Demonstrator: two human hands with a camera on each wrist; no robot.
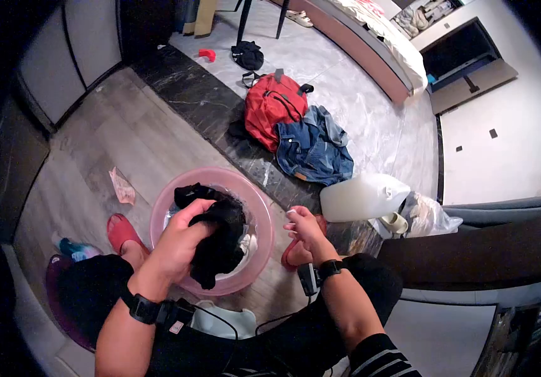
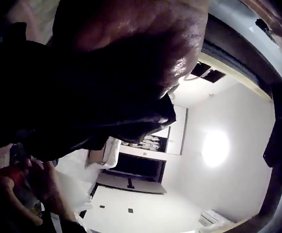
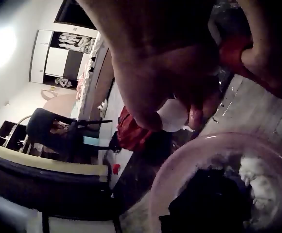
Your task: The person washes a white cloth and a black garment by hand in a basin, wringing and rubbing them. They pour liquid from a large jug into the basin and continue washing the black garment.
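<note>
My left hand (image 1: 179, 245) grips a bunched black cloth garment (image 1: 217, 242) over a pink basin (image 1: 264, 251). The dark cloth (image 2: 82, 102) fills much of the left wrist view, under the wet-looking hand. White cloth or foam (image 3: 257, 182) lies inside the basin at its right side, beside the black cloth (image 3: 211, 204). To the right of the rim, my right hand (image 1: 306, 227) hovers in the air with loosely bent fingers and no garment in them. A small white spot shows at its fingertips.
Red slippers (image 1: 122, 231) are on the feet on both sides of the basin. Beyond it lie a red backpack (image 1: 273, 110), blue jeans (image 1: 314, 151) and a large whitish jug (image 1: 361, 198). A pink wrapper (image 1: 121, 187) lies at left. Wrist-camera cables cross the lap.
</note>
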